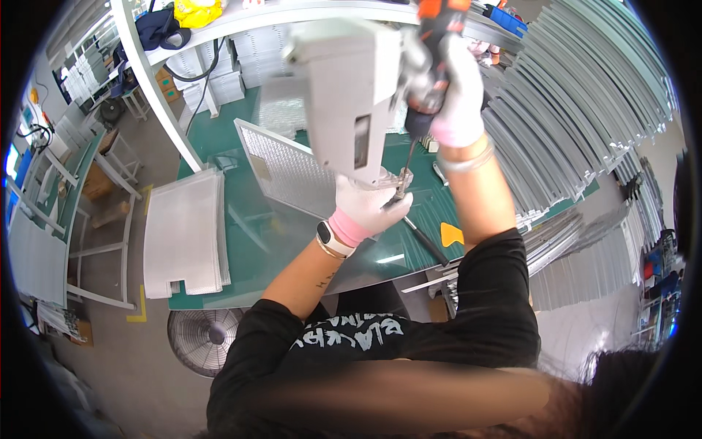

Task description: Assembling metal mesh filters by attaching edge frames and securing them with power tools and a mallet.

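Note:
My left hand (369, 208), in a white glove with a pink cuff, is closed on a small metal piece (398, 192) at the tip of the driver bit. My right hand (462, 95), gloved alike, is raised and wrapped round a black and orange cordless screwdriver (430, 91) whose long thin bit points down at that piece. Both the screwdriver and the right hand are blurred. A grey box-shaped device (347, 95) stands just above my left hand, hiding part of the table. Beside the left hand, a silver framed panel (285, 164) leans at a slant; its right end is hidden.
On the green table (234, 274) lie a black-handled tool (428, 244) and a yellow scraper-like piece (451, 234). White sheets (183, 234) are stacked at the left, with rows of silver panels (578, 110) at the right. A shelf (256, 22) spans the back; a fan (212, 336) stands below.

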A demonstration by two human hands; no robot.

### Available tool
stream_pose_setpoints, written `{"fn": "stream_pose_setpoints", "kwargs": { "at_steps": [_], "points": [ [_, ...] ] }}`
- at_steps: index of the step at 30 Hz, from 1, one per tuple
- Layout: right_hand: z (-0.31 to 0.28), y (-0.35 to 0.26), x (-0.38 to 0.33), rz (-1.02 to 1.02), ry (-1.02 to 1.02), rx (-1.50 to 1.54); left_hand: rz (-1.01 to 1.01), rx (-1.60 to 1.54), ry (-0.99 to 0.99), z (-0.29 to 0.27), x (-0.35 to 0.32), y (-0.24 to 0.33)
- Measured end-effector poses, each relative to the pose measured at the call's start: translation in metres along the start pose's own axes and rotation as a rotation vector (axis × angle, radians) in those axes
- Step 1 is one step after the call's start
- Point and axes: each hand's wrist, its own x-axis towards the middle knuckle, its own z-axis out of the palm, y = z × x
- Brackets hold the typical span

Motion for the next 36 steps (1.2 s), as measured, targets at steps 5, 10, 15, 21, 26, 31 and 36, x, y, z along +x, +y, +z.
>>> {"fn": "stream_pose_setpoints", "kwargs": {
  "at_steps": [5,10,15,21,26,31,36],
  "points": [
    [0.008,0.021,-0.009,0.059,-0.05,0.06,0.059,-0.18,0.174,0.011,0.0,-0.01],
    [0.008,0.031,-0.005,0.103,-0.112,0.149,0.089,-0.221,0.19,0.013,0.002,-0.012],
    [0.01,0.039,0.012,0.111,-0.323,0.288,0.01,-0.083,0.1,0.004,0.003,-0.004],
    [0.006,0.042,0.015,0.115,-0.319,0.335,-0.016,-0.096,0.078,0.004,0.004,-0.005],
    [0.001,0.035,0.016,0.278,-0.449,0.363,-0.057,-0.133,0.049,0.003,0.01,-0.003],
    [0.004,0.038,0.02,0.311,-0.505,0.433,0.048,-0.005,0.04,0.001,0.014,-0.007],
    [0.007,0.047,0.026,0.4,-0.501,0.449,0.105,0.024,0.061,-0.002,0.018,0.0]
  ]
}}
